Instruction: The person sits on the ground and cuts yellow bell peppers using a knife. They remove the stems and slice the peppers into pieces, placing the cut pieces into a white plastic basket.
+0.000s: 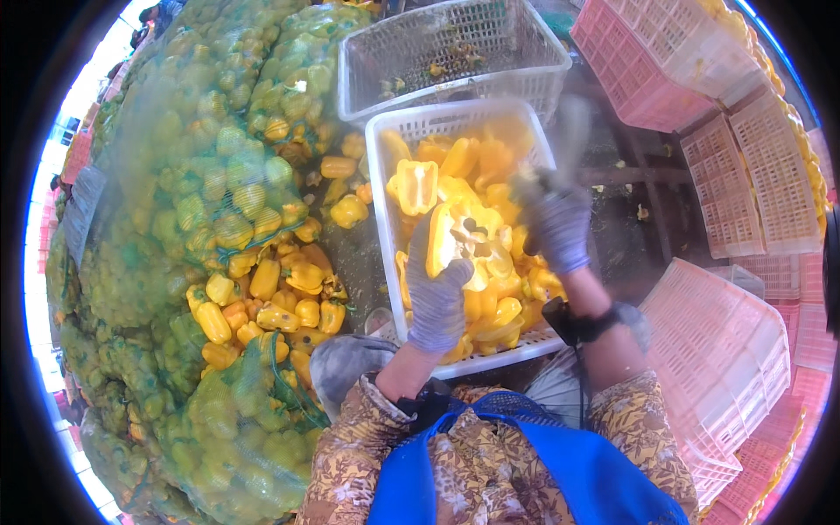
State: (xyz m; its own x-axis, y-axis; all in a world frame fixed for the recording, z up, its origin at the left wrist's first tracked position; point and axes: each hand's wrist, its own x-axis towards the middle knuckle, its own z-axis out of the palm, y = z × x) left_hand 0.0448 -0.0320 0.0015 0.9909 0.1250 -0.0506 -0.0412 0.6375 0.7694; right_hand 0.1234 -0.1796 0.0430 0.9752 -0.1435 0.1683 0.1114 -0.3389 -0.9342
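Observation:
My left hand [438,298], in a striped knit glove, holds a cut yellow bell pepper [441,239] with its pale inside showing. It is over a white plastic crate [382,230] filled with yellow pepper pieces [495,308]. My gloved right hand [558,220] is at the crate's right side, blurred by motion. It grips a blurred knife-like tool [573,134] that points away from me; something pale and dark, too blurred to name, is by its fingers. Halved peppers with open insides lie at the top of the heap.
Green mesh sacks of peppers [177,197] are piled at the left, with loose whole yellow peppers [279,302] spilling beside my knee. Beyond the white crate stands a grey crate [453,85] with scraps inside. Pink crates [715,341] line the right side. Small scraps lie on the dark floor [630,223].

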